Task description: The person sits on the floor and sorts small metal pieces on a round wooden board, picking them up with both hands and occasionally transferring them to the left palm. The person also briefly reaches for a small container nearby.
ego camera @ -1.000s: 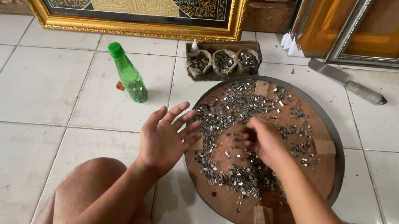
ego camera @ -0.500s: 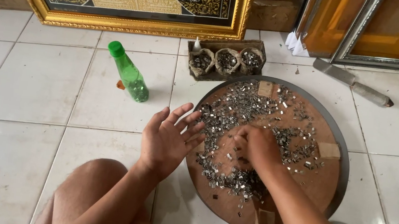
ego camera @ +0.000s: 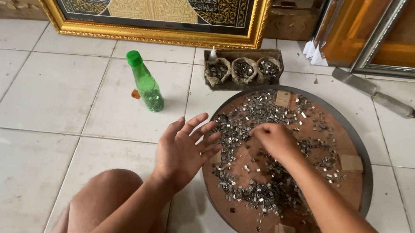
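Observation:
A round brown tray [ego camera: 351,205] with a dark metal rim lies on the white tiled floor, strewn with several small shiny metal pieces [ego camera: 256,195]. My right hand [ego camera: 275,139] rests on the pieces near the tray's middle, fingers curled down among them; whether it grips any is hidden. My left hand [ego camera: 184,148] hovers at the tray's left rim, palm down, fingers spread, holding nothing.
A green plastic bottle [ego camera: 145,82] stands left of the tray. A small box [ego camera: 243,69] with three pots of metal pieces sits behind it. A gold-framed picture [ego camera: 142,1] and other frames [ego camera: 389,33] lean at the back. A trowel-like tool [ego camera: 373,93] lies right. My knee [ego camera: 99,209] is below.
My right hand has shifted a little toward the tray's upper left over the pieces. My left hand stays spread at the rim. The view moved slightly.

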